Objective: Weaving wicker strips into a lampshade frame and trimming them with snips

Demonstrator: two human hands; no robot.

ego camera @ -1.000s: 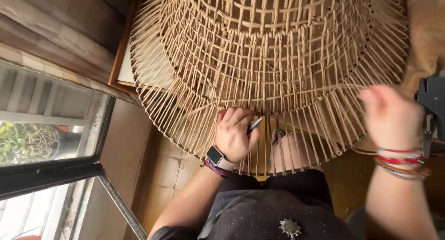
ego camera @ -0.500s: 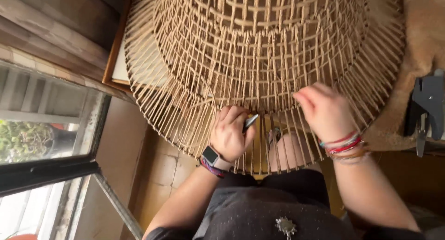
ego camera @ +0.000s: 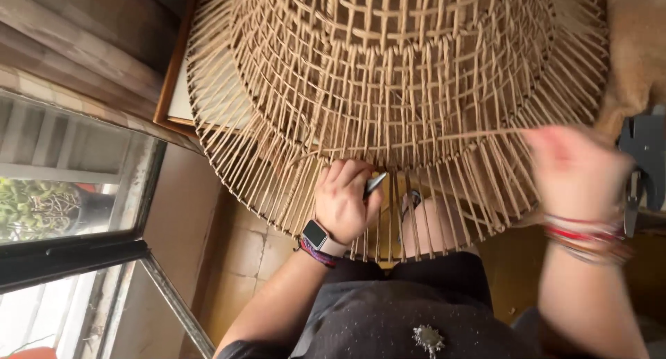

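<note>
A big woven basket frame (ego camera: 395, 88) made of tan cane sits upside down over the person's lap, and its loose spokes fan out all around the bottom edge. The left hand (ego camera: 343, 199) is curled tight around a small dark tool (ego camera: 374, 185), right against the spokes at the near edge. This arm wears a watch (ego camera: 316, 233). The right hand (ego camera: 576, 168) is blurry, so I cannot tell how far open it is. It is near one long cane strand (ego camera: 451, 135) that runs sideways across the spokes. Bright bracelets (ego camera: 586, 235) ring this wrist.
</note>
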